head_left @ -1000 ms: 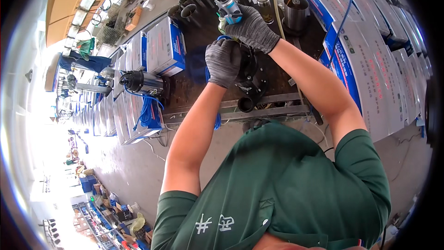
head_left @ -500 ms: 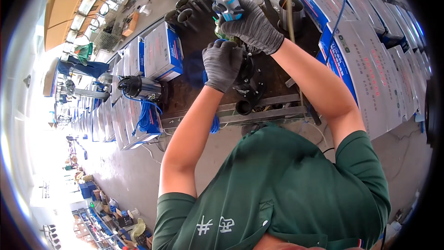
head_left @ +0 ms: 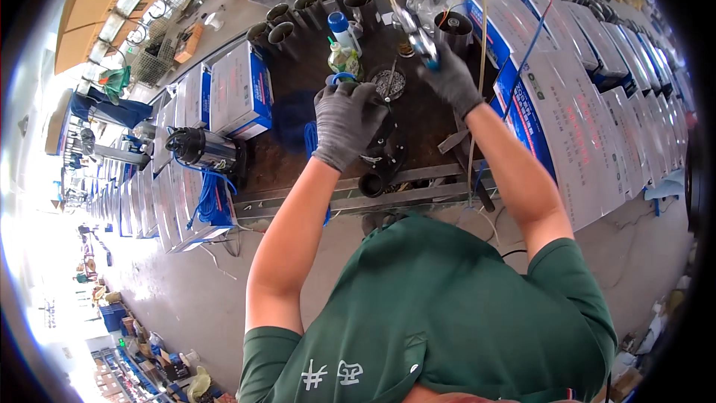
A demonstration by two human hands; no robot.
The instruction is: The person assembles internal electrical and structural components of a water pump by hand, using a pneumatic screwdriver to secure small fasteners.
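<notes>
My right hand, in a grey knit glove, is closed around a silver and blue power screwdriver, which is smeared by motion and joined to a pale hose. My left hand, gloved alike, curls over the top of a black pump standing at the bench's near edge. Its fingertips are partly hidden. A blue cable loops up just beyond those fingers, and more of it hangs left of the wrist. Behind the pump sits a round dish of small screws, beside a green bottle and a blue-capped bottle.
Several dark metal cylinders line the bench's far side. Grey and blue boxes stand on the left and in rows on the right. A finished-looking steel pump lies on boxes at left. Hoses hang on the right.
My right hand has swung the power screwdriver away from the pump, to the right and down. The dish of screws has come into view. My left hand stays at the pump.
</notes>
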